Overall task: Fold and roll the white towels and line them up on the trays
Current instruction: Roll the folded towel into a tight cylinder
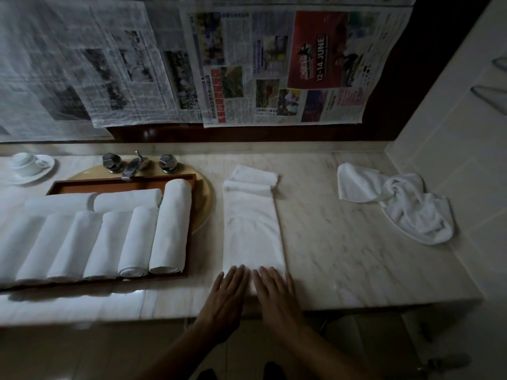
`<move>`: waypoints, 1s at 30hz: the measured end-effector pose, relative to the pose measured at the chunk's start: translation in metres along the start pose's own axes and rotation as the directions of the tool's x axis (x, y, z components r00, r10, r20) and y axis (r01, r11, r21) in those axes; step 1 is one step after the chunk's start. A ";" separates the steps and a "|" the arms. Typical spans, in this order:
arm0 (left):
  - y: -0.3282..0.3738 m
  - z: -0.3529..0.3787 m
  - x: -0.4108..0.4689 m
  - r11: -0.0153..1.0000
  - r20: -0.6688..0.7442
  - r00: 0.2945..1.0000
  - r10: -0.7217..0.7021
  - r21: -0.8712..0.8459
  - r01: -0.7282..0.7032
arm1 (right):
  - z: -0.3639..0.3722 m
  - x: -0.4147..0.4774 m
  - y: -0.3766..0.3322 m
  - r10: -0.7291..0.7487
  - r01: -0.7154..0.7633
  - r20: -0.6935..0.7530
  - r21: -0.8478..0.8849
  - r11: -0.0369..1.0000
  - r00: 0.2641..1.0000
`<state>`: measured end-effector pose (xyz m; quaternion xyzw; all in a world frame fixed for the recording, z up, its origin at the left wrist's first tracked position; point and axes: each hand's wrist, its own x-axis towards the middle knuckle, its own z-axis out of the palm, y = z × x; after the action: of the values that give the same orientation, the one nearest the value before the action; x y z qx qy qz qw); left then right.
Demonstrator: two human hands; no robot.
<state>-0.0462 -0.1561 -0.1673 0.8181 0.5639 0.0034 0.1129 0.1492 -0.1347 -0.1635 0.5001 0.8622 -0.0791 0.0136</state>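
Observation:
A white towel lies folded into a long strip on the marble counter, running away from me. My left hand and my right hand lie flat side by side on its near end, fingers straight. To the left, a brown wooden tray holds several rolled white towels in rows. A crumpled white towel lies at the far right of the counter.
A faucet with two metal knobs stands behind the tray over a tan basin. A white cup on a saucer sits at the far left. Newspaper covers the wall behind. A tiled wall bounds the counter on the right.

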 end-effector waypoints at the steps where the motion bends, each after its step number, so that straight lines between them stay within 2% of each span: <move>1: -0.005 -0.001 0.003 1.000 0.012 1.000 0.023 -0.003 -0.023 | -0.002 0.004 0.002 -0.002 0.002 0.026 0.004 1.000 1.000; 3: -0.013 -0.004 0.005 0.998 0.026 0.998 0.061 -0.012 -0.061 | -0.009 0.007 0.007 -0.013 0.009 0.101 0.045 0.999 0.995; 8: -0.009 -0.010 -0.003 0.995 0.076 0.992 0.096 0.006 -0.096 | -0.019 -0.003 0.015 -0.095 0.081 0.117 0.113 0.990 0.989; 10: -0.004 -0.013 -0.013 0.996 0.127 0.989 0.070 -0.068 -0.061 | -0.020 -0.010 0.016 -0.108 0.091 0.117 0.146 0.985 0.987; 13: -0.002 -0.016 -0.024 0.987 0.068 0.995 0.073 -0.151 -0.062 | -0.024 -0.017 0.018 -0.037 0.003 0.129 0.259 0.966 0.991; 16: -0.006 -0.017 -0.025 0.969 0.074 0.996 0.041 -0.248 -0.021 | -0.026 -0.014 0.022 -0.051 0.011 0.139 0.276 0.961 0.989; 19: -0.011 -0.014 -0.016 0.944 0.046 0.999 0.002 -0.330 0.014 | -0.021 -0.010 0.024 -0.042 0.014 0.111 0.236 0.972 0.993; 21: -0.017 -0.010 -0.009 0.948 0.025 1.000 0.018 -0.319 -0.009 | -0.021 -0.015 0.020 0.005 -0.009 0.021 0.218 0.976 1.000; 24: -0.029 -0.007 0.002 0.981 -0.028 0.990 0.140 -0.128 -0.143 | -0.027 -0.030 0.003 0.005 0.015 -0.099 0.202 0.979 0.995; 26: -0.037 -0.007 0.010 0.977 -0.020 0.977 0.211 -0.028 -0.211 | -0.022 -0.039 -0.008 -0.011 0.027 -0.100 0.159 0.987 0.995; 28: -0.039 -0.011 0.013 0.985 0.034 0.984 0.174 -0.025 -0.173 | -0.013 -0.043 -0.009 0.019 -0.020 0.010 0.090 0.996 1.000; 30: -0.031 -0.017 0.009 0.990 0.017 1.000 0.009 -0.140 -0.006 | -0.005 -0.041 -0.006 0.015 -0.017 0.057 0.025 1.000 0.998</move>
<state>-0.0734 -0.1339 -0.1576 0.8102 0.5582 0.0362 0.1752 0.1651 -0.1723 -0.1538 0.5048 0.8564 -0.1040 0.0323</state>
